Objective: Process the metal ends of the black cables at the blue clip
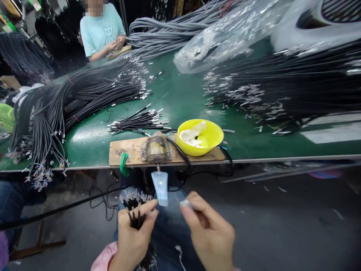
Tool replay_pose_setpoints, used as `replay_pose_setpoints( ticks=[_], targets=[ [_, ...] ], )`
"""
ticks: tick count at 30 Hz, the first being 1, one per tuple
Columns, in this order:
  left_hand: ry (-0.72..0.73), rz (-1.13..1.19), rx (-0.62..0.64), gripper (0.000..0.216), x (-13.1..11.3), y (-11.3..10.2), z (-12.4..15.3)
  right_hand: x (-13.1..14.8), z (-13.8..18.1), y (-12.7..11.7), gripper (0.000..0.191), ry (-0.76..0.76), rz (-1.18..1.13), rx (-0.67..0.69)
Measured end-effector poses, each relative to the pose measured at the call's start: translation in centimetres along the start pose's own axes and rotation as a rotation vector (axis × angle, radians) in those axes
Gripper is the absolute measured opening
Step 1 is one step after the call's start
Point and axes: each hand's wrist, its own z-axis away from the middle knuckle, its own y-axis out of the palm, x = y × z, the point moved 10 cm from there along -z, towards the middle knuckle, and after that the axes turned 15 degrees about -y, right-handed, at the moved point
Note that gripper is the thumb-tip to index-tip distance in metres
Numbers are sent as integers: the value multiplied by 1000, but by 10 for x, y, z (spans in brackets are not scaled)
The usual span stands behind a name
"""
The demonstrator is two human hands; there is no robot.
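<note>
My left hand (134,233) is closed around a bundle of thin black wires (135,201) with bare metal tips that stick up above my fingers. My right hand (208,235) is closed in a pinch beside it, thumb and fingers pressed on a small pale piece I cannot make out. Just above both hands a small metal device (156,149) sits on a wooden board (124,150) clamped at the table's front edge. A pale blue plastic piece (160,187) hangs below it.
A yellow bowl (210,145) with white bits rests on the board's right end. Black cable bundles (84,90) spread over the green table (183,98), with more at right (296,82). A short wire bunch (138,122) lies behind the board. Another person (101,32) works at the far side.
</note>
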Motion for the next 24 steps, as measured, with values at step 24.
replay_pose_setpoints(
  ticks=[24],
  targets=[
    [-259,259,128,45,48,23,2,-10,19,35,20,96,-218,215]
  ],
)
